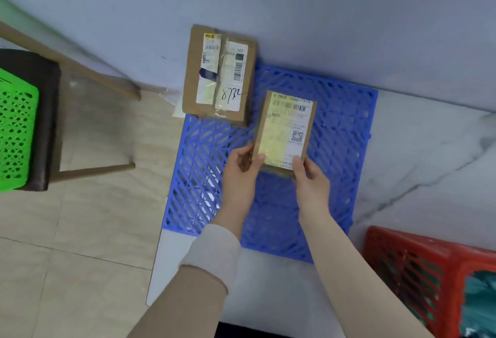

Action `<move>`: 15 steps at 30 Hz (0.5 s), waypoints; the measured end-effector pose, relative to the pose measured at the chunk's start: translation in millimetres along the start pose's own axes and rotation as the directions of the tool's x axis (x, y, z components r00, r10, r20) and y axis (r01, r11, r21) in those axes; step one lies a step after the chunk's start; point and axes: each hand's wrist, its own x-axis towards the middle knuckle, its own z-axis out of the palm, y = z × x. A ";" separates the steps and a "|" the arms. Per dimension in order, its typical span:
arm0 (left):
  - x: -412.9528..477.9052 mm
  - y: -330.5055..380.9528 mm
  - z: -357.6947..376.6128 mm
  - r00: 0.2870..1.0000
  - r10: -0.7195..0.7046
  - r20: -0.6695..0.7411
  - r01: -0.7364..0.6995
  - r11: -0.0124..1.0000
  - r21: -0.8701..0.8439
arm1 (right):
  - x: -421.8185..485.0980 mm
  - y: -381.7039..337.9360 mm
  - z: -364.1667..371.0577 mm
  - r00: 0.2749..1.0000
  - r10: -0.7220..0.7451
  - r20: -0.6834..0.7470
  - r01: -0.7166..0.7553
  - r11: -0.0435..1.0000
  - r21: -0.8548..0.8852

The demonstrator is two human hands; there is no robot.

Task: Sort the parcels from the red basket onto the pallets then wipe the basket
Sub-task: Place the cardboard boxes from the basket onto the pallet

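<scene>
I hold a small brown parcel [285, 129] with a yellowish label over the middle of the blue pallet [338, 155]. My left hand [240, 174] grips its near left corner and my right hand [308, 180] grips its near right corner. A larger brown parcel [218, 74] marked 8732 lies at the pallet's far left corner, against the wall. The red basket [418, 270] stands at the lower right, with a teal bag [480, 302] showing inside it.
A green basket [16, 128] sits on a dark stool [51, 123] with wooden legs at the left. The pallet lies on a white marbled slab [424, 155] beside beige floor tiles [80, 230]. A grey wall [268, 2] runs behind.
</scene>
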 end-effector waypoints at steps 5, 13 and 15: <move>20.8 8.1 14.2 0.977 -0.088 -0.192 0.088 0.996 -0.008 | 24.6 -14.9 11.6 1.000 -0.025 -0.006 0.025 0.998 0.056; 52.9 39.8 35.9 0.900 -0.312 -0.306 0.263 0.945 -0.193 | 60.6 -56.1 32.7 0.996 -0.093 0.007 0.092 0.995 0.046; 55.4 43.9 39.8 0.887 -0.360 -0.291 0.281 0.918 -0.281 | 64.7 -58.9 35.6 0.996 -0.085 0.005 0.084 0.995 0.052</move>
